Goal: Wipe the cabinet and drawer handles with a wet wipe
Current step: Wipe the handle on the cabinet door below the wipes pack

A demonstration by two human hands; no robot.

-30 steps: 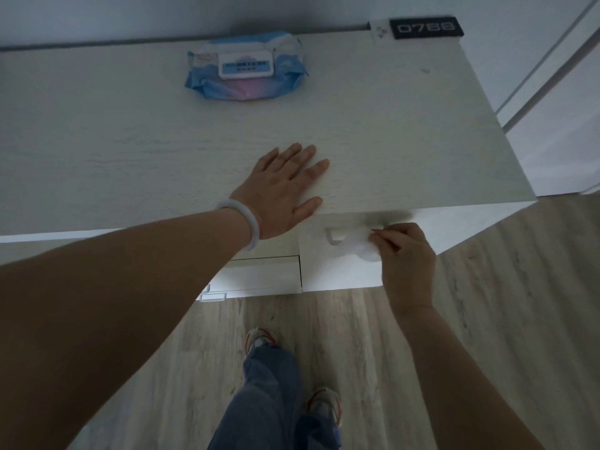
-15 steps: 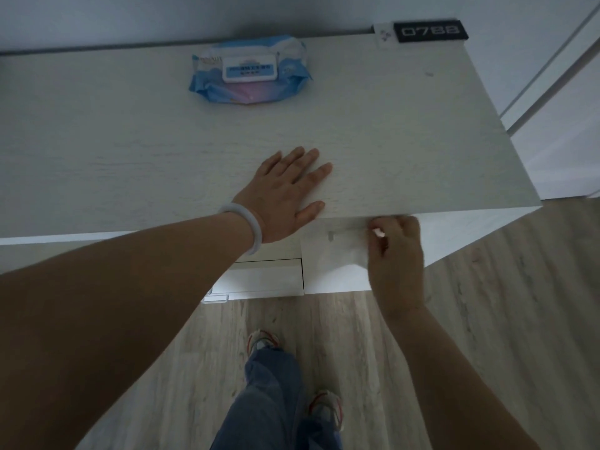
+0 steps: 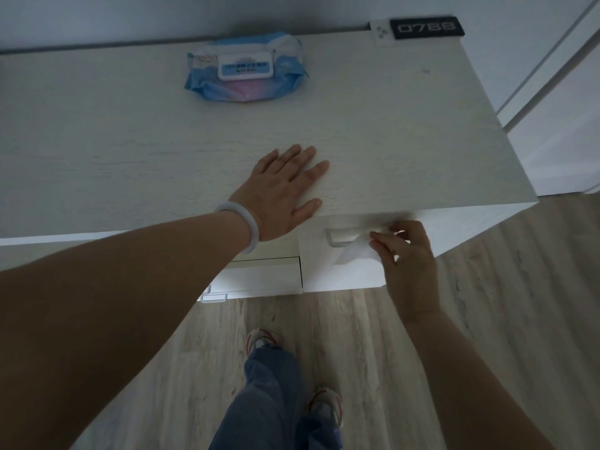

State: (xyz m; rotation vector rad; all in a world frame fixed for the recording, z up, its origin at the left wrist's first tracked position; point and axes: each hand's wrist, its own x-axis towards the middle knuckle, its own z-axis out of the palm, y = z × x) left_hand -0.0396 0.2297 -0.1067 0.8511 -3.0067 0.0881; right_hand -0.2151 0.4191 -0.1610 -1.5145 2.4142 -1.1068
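Observation:
A white cabinet [image 3: 373, 131] stands before me, seen from above. My left hand [image 3: 282, 193] lies flat on its top near the front edge, fingers spread. Below that edge, my right hand [image 3: 406, 251] pinches a white wet wipe [image 3: 357, 253] against the right end of a pale bar handle [image 3: 339, 238] on the right-hand front panel. The wipe hangs down over the panel. Lower left, two drawer handles [image 3: 212, 295] stick out from the drawer fronts.
A blue pack of wet wipes [image 3: 246, 71] lies at the back of the cabinet top. A black number plate [image 3: 425, 27] sits at the back right corner. A white door or wall panel [image 3: 558, 118] stands to the right. My legs and shoes [image 3: 276, 384] are on the wooden floor.
My right hand dropped a little from under the top edge and shifted right, so the handle's left part and the hanging wipe show again. My left hand stayed flat on top.

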